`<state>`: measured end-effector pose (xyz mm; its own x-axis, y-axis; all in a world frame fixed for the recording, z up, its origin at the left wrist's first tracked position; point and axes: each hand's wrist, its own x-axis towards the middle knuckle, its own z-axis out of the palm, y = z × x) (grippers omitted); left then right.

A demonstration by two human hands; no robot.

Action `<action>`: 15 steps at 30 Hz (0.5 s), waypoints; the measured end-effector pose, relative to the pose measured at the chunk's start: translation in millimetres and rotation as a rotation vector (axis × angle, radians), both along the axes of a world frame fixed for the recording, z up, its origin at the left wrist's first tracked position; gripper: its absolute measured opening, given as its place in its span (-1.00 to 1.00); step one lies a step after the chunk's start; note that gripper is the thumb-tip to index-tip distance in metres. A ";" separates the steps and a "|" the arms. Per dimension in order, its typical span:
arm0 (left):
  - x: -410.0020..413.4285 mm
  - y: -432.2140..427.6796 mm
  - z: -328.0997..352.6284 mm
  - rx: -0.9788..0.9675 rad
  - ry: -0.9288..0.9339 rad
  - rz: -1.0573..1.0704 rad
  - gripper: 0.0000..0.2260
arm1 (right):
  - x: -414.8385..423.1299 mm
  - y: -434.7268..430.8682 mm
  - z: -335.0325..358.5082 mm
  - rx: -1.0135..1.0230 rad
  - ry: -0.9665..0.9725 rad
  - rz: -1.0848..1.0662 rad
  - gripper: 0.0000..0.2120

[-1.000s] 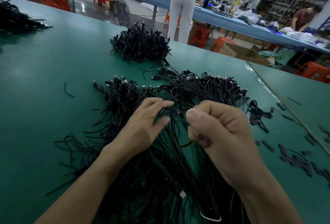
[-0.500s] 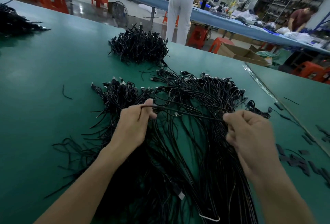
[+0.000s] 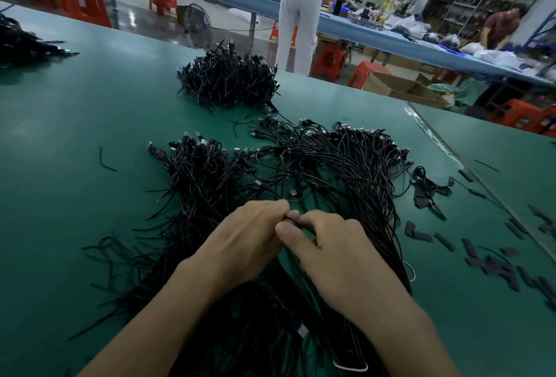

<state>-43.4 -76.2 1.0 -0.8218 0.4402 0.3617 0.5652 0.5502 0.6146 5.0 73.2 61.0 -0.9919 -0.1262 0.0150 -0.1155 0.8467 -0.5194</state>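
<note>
- Across the whole view runs one green table (image 3: 75, 124), a broad flat bed where long cables can lie fanned out.
- From 6 up to 1 o'clock, one big spread of loose cables (image 3: 331, 172) lies with plugs pointing away and tails toward the person. That probably lets each be drawn out by its near end. They are far too many to count.
- At 12 o'clock sits one tight heap (image 3: 228, 78) of coiled cables, well apart from the spread, seemingly finished work kept out of the way. A second dark heap (image 3: 21, 45) shows at 10 o'clock, cut by the frame edge.
- Two hands meet just below centre, the left hand (image 3: 243, 244) and the right hand (image 3: 334, 253), fingers curled and fingertips nearly touching.
- At 3 to 4 o'clock, black strips (image 3: 493, 265) lie scattered, well over a dozen. They sit on the right hand's side, perhaps to serve as ties.
- Between the fingertips, one cable (image 3: 296, 222) is pinched by both hands just above the spread, likely being folded into a coil.
</note>
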 end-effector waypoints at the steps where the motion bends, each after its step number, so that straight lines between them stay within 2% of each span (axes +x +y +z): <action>1: -1.0 0.1 0.3 -0.022 -0.006 0.023 -0.70 | -0.2 0.0 -1.7 -0.041 0.063 0.001 -0.59; 3: -3.7 -1.2 -1.4 -0.040 -0.010 0.068 -0.73 | -0.6 3.6 -1.1 -0.185 0.149 0.013 -0.58; 7: -12.3 -10.9 -16.6 -0.042 -0.019 0.082 -0.83 | 2.7 11.2 5.4 -0.482 0.185 0.112 -0.54; 11: -16.8 -13.5 -35.5 -0.067 -0.087 0.214 -0.77 | 10.8 10.5 10.2 -0.619 0.189 0.307 -0.62; 15: -18.0 -16.7 -32.2 -0.090 0.008 0.393 -0.70 | 9.9 19.3 12.6 -0.731 0.172 0.372 -0.63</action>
<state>-61.3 -92.9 -31.2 -0.9313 0.1230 0.3429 0.3053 0.7769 0.5506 14.9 92.5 73.6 -0.8638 -0.3448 0.3673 -0.4485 0.1942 -0.8724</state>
